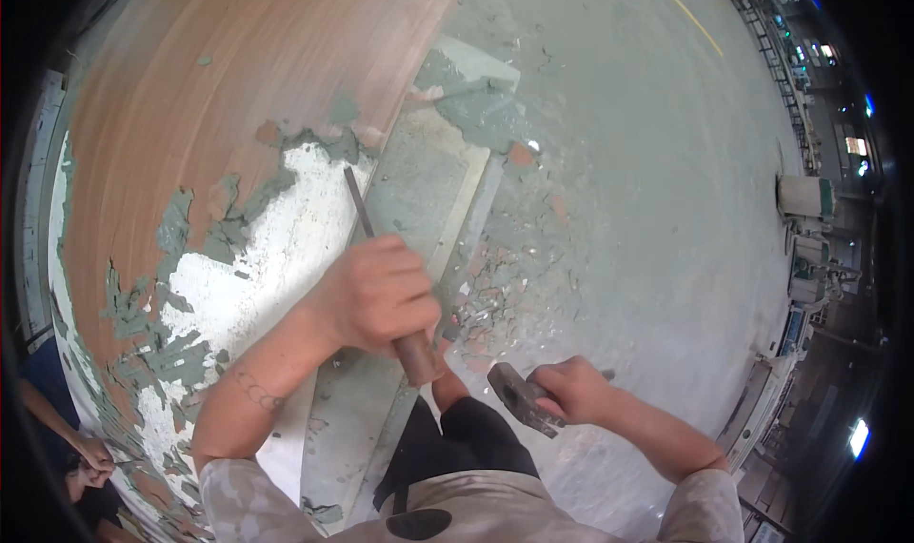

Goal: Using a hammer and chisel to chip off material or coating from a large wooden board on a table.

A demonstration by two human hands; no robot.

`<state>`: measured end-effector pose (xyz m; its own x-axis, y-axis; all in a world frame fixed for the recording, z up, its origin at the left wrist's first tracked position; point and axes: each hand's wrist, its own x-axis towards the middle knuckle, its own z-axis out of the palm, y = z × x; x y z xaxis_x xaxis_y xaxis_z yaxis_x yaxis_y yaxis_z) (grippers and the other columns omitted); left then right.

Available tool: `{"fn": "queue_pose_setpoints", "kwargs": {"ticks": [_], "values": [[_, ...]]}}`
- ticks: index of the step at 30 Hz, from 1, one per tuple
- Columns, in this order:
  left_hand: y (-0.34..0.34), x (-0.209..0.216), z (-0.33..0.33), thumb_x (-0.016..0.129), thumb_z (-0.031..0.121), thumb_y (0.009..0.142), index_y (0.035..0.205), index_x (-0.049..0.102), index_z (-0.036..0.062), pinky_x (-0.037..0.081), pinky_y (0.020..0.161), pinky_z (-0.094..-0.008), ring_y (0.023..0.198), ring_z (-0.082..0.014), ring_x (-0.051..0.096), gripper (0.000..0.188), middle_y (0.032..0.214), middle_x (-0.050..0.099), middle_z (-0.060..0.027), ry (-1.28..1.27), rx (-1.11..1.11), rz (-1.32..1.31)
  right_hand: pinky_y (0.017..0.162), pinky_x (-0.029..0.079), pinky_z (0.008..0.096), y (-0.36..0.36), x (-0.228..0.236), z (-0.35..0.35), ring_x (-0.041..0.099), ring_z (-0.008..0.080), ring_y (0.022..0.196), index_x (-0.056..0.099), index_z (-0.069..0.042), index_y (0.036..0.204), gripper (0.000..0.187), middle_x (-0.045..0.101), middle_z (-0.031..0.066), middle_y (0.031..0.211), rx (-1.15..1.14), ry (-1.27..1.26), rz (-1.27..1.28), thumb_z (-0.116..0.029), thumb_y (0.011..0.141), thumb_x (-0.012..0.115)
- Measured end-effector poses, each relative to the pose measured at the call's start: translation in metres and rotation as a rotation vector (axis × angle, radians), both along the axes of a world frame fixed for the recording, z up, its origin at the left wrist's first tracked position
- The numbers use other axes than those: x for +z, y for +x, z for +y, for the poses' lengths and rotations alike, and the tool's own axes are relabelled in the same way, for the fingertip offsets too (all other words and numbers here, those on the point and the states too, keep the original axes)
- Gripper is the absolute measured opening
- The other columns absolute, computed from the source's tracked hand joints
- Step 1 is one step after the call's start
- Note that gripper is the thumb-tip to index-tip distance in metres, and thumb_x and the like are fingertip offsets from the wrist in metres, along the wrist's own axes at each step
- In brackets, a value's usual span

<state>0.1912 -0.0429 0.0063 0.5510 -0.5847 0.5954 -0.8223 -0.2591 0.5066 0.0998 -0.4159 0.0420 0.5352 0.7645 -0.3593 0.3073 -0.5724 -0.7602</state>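
My left hand [376,294] is closed around a chisel [415,356] with a brown handle. Its narrow dark blade slants up and away, the tip close to the edge of a bare white patch [309,210] on a large panel [219,58]. Brown wood-look facing covers much of this panel, with torn grey-green flakes [228,224] bordering the white. To the right and lower, my right hand [569,389] grips a hammer [524,400] by its short handle. The worn metal head sits below and right of the chisel's handle end, apart from it.
Broken chips [509,291] litter the grey floor right of the panel, near my legs. A flat grey board or ledge [409,191] runs along the panel's right edge. At the lower left are another person's hands [93,459]. A pale bucket [802,197] stands far right among equipment.
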Motion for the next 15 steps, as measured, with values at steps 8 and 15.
{"fn": "queue_pose_setpoints", "kwargs": {"ticks": [8, 15], "values": [[0.021, 0.001, -0.021, 0.076, 0.005, 0.063, 0.064, 0.053, 0.0093, 0.037, 0.050, -0.0362, 0.054, -0.0246, 0.050, 0.023, 0.062, 0.047, -0.0032, -0.026, 0.039, -0.030, 0.055, 0.046, 0.0353, -0.077, -0.019, 0.035, 0.058, 0.0164, 0.056, 0.064, 0.002, 0.096, 0.031, 0.060, 0.0104, 0.064, -0.845, -0.172, 0.337, -0.028, 0.101, 0.071], [0.030, 0.007, -0.034, 0.075, 0.006, 0.060, 0.066, 0.053, 0.0088, 0.037, 0.050, -0.0392, 0.054, -0.0279, 0.049, 0.023, 0.061, 0.044, -0.0053, -0.043, 0.112, -0.020, 0.048, 0.043, 0.0271, -0.185, -0.038, 0.023, 0.050, 0.0127, 0.051, 0.054, -0.005, 0.110, 0.043, 0.049, 0.0005, 0.066, -1.179, 0.447, 0.985, -0.047, 0.113, 0.046]]}}
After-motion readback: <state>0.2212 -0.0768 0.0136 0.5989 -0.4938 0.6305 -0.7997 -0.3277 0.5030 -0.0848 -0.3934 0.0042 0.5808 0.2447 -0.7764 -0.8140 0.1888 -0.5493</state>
